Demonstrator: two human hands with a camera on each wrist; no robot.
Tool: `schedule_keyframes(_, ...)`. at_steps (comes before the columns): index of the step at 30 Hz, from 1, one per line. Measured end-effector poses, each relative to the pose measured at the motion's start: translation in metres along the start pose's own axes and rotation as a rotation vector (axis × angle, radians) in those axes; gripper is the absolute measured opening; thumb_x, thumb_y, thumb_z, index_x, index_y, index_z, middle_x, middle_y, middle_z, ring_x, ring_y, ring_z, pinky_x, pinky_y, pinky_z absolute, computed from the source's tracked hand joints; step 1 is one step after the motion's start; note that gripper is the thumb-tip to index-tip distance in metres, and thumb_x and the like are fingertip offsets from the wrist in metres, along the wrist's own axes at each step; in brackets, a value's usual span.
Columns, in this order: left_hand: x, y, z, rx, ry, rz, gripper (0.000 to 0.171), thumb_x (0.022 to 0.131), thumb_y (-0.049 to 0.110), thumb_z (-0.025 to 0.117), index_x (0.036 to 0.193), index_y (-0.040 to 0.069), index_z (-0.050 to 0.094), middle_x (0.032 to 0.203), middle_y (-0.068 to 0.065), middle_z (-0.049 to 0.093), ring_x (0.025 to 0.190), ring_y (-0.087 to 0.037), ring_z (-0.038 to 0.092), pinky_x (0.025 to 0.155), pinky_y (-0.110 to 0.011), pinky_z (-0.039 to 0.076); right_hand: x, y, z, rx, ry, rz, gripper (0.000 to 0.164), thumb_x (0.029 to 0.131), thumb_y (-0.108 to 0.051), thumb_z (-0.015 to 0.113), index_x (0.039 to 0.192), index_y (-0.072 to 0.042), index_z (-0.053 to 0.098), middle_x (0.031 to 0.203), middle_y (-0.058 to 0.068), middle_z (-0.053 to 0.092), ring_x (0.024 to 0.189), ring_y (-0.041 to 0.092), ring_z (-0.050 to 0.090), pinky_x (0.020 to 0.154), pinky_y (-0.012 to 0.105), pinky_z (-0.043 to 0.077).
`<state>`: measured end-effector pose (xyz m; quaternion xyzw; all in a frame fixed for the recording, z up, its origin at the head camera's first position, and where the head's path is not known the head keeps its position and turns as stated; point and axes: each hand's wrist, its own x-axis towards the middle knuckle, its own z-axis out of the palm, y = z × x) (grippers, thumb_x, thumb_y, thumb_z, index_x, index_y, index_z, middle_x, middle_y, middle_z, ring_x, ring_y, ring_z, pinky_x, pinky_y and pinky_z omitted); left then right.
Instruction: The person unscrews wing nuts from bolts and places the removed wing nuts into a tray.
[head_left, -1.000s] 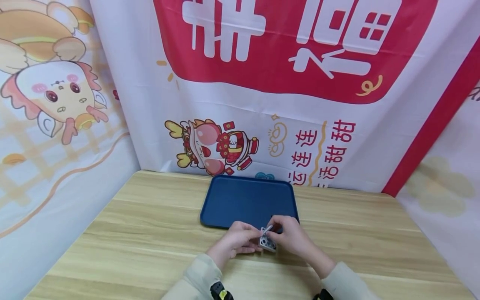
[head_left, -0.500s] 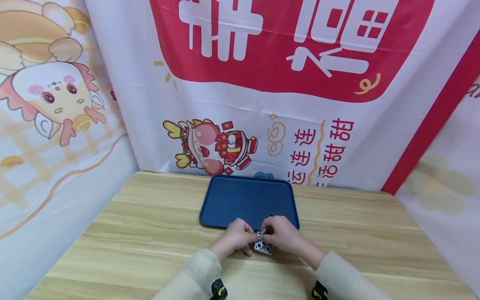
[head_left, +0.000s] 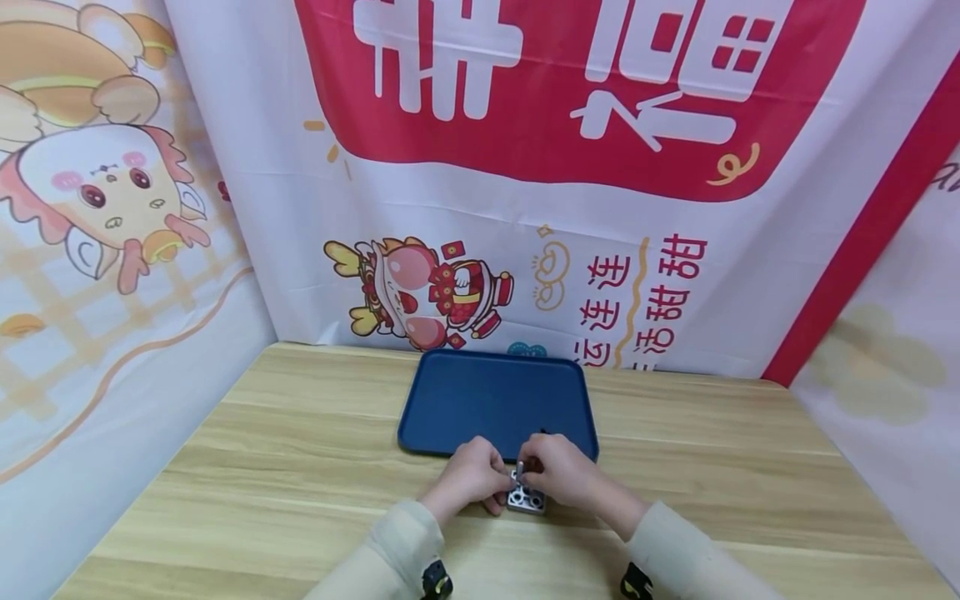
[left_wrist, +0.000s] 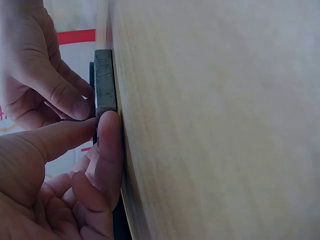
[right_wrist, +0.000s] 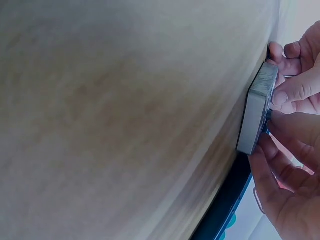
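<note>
A small grey metal block [head_left: 527,501] with round holes in its top face lies flat on the table, just in front of the tray. My left hand [head_left: 472,473] holds it at its left edge; in the left wrist view a fingertip presses the end of the block [left_wrist: 105,80], the thumb by its top. A slim silver rod [head_left: 520,470] stands nearly upright over the block's far left part. The thumb and fingers of my right hand [head_left: 561,468] pinch this rod. In the right wrist view fingers of that hand [right_wrist: 290,165] also touch the block's side [right_wrist: 254,125], and the rod is mostly hidden.
A dark blue tray [head_left: 495,400] lies behind both hands, against the hanging cloth [head_left: 465,200]. A tiny dark thing [head_left: 543,432] shows at the tray, behind the right hand. Wood-grain table [head_left: 315,467] extends around them, with printed cloths on the sides.
The block has gone from tilted between the hands to flat on the table, slightly left. The rod has swung from leaning right to nearly upright, still in the right hand.
</note>
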<state>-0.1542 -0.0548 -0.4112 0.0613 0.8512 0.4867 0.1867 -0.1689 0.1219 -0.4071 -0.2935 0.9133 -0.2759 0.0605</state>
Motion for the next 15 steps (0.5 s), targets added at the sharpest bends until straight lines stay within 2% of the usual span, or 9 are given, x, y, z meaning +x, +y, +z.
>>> schedule_keyframes(5, 0.001, -0.002, 0.0, 0.012, -0.007, 0.0, 0.013, 0.087, 0.002, 0.07, 0.074, 0.001, 0.07, 0.059, -0.011, 0.068, 0.044, -0.013, 0.062, 0.05, -0.028, 0.055, -0.002, -0.001, -0.001, 0.024, -0.01, 0.005, 0.006, 0.088, -0.001, 0.069, 0.088, -0.007, 0.071, 0.082, -0.002, 0.06, 0.072, 0.008, 0.052, 0.062, 0.021, 0.046)
schedule_keyframes(9, -0.001, -0.007, -0.004, 0.061, 0.012, 0.054, 0.012, 0.09, 0.008, 0.067, 0.079, 0.005, 0.07, 0.062, -0.008, 0.068, 0.046, -0.013, 0.061, 0.048, -0.027, 0.053, -0.005, -0.004, -0.009, 0.031, 0.022, 0.022, 0.006, 0.089, -0.004, 0.069, 0.092, -0.008, 0.071, 0.086, -0.002, 0.065, 0.077, 0.008, 0.056, 0.067, 0.022, 0.049)
schedule_keyframes(12, -0.005, -0.01, -0.011, 0.182, 0.045, 0.149, 0.008, 0.091, 0.014, 0.066, 0.085, 0.009, 0.071, 0.068, 0.0, 0.067, 0.056, -0.011, 0.061, 0.055, -0.026, 0.05, -0.009, -0.005, -0.019, 0.009, 0.066, 0.039, 0.003, 0.091, -0.008, 0.069, 0.092, -0.01, 0.071, 0.086, -0.004, 0.066, 0.079, 0.008, 0.057, 0.069, 0.022, 0.05)
schedule_keyframes(15, -0.013, -0.009, -0.022, 0.322, 0.066, 0.236, 0.012, 0.092, 0.02, 0.067, 0.101, 0.013, 0.071, 0.083, 0.003, 0.07, 0.074, -0.012, 0.064, 0.069, -0.031, 0.052, -0.017, -0.003, -0.029, -0.021, 0.105, 0.05, 0.004, 0.094, -0.014, 0.068, 0.092, -0.012, 0.071, 0.086, -0.006, 0.065, 0.08, 0.008, 0.058, 0.071, 0.025, 0.052)
